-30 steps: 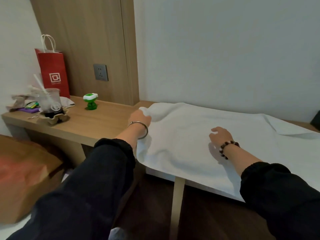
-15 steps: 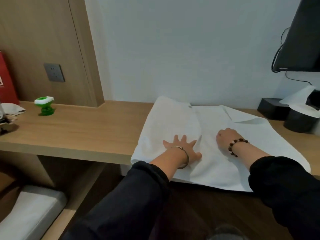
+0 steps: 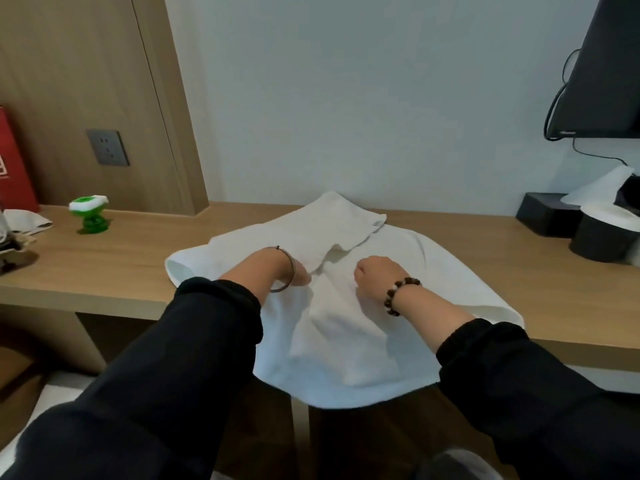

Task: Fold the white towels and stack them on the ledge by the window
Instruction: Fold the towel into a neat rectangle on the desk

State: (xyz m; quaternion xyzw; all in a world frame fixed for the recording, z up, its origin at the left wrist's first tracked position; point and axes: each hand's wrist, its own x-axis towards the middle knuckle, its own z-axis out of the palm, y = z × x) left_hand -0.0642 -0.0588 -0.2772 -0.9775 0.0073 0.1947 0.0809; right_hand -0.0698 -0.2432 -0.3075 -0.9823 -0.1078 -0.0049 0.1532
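A white towel (image 3: 346, 341) lies bunched on the wooden desk (image 3: 121, 268), its near part hanging over the front edge. A flap from the left is folded across it, with a corner and label near the wall. My left hand (image 3: 292, 271), a silver bangle on its wrist, grips the flap's edge, and its fingers are tucked under the cloth. My right hand (image 3: 375, 277), with a bead bracelet on the wrist, is curled and pinches the towel just right of the left hand. A raised crease runs down from between the two hands.
A green toy (image 3: 90, 216) and a red paper bag (image 3: 14, 168) stand at the desk's left. A black box (image 3: 543, 213) and a black round bin (image 3: 602, 237) with white paper sit at the right, under a wall-mounted screen (image 3: 609, 71). The white wall is close behind.
The left flap went over the towel's middle. My left hand, pressed flat half a second ago, now grips the flap's edge. The towel is more bunched, and the view has turned right.
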